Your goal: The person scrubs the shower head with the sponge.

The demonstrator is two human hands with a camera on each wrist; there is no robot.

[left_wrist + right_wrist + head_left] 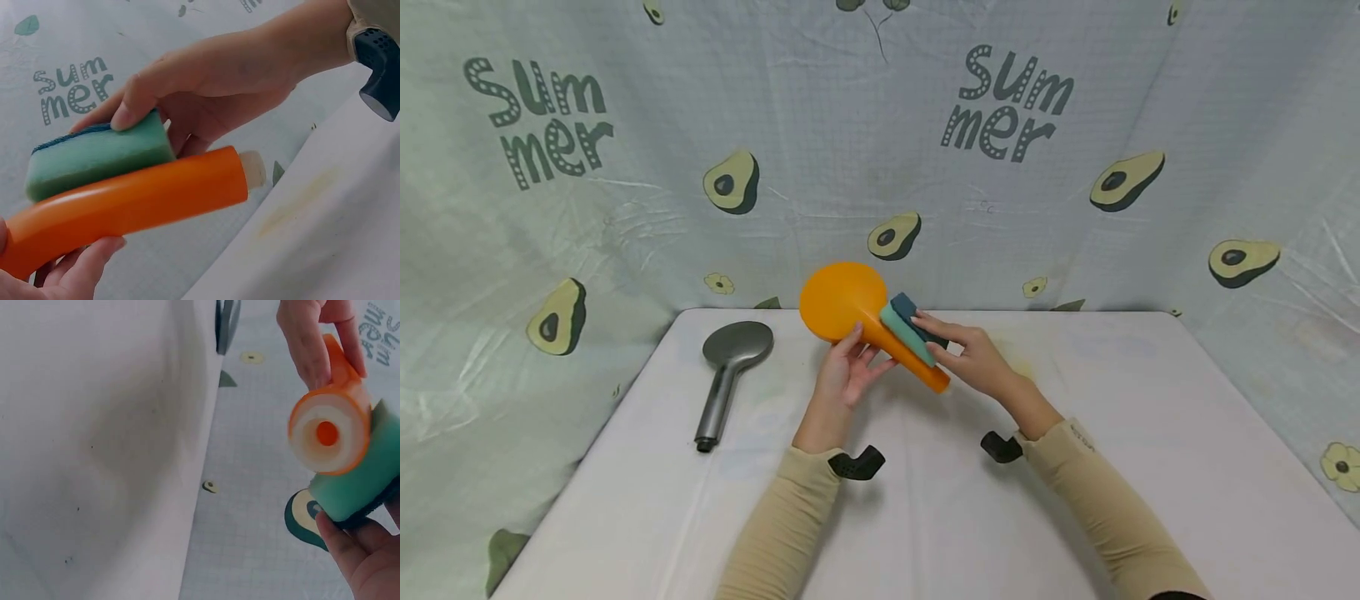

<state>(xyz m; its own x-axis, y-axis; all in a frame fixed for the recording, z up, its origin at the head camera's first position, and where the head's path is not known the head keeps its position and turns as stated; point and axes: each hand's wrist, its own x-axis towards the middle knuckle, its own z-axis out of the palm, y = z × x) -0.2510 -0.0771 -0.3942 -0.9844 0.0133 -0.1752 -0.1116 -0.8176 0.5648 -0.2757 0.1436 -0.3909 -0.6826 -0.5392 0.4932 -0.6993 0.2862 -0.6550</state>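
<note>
An orange shower head (842,302) is held up above the table, its handle (137,200) slanting down to the right in the head view. My left hand (847,372) grips it near the neck, with the thumb against the round head. In my right hand (973,357) is a sponge (908,332), pinched between thumb and fingers. The sponge's green foam side (100,159) lies along the orange handle, its dark blue scouring side facing away. A pale threaded-looking end (253,170) sticks out of the handle, and its round opening (327,433) faces the right wrist camera.
A grey shower head (737,343) with a metallic handle lies at the left of the white table (940,517). Behind the table hangs a pale curtain (820,125) printed with avocados and lettering. Black wrist mounts (857,463) sit on both sleeves.
</note>
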